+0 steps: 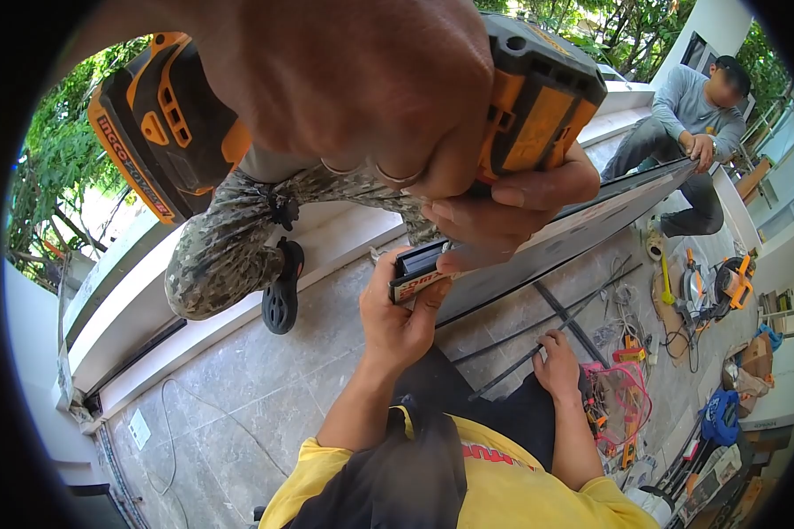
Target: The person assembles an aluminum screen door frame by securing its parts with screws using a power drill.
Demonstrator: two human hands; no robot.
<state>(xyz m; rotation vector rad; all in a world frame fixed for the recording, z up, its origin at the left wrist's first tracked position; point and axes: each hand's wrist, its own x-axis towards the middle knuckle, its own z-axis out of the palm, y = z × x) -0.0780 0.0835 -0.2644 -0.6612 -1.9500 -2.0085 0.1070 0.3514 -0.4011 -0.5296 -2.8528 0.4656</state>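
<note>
My left hand [397,328] is closed around the near end of a long black-framed panel [538,262], thumb on its pale, printed face. My right hand [558,366] rests by my thigh, its fingers closed on a thin black strip [510,376] that slants toward the floor. Right before the camera, a co-worker's large hand [353,97] with rings grips an orange and black cordless drill [538,123], its battery [141,132] at the left. Co-worker's fingers [512,207] hang just above the panel end and partly hide it. The drill's tip is hidden.
Opposite me stand camouflage trousers [216,251] beside a white step. A seated person in grey [697,115] holds the panel's far end. On the floor at right lie black bars [569,322], an orange power saw [732,282], a pink basket [626,397] and a blue bag [721,416].
</note>
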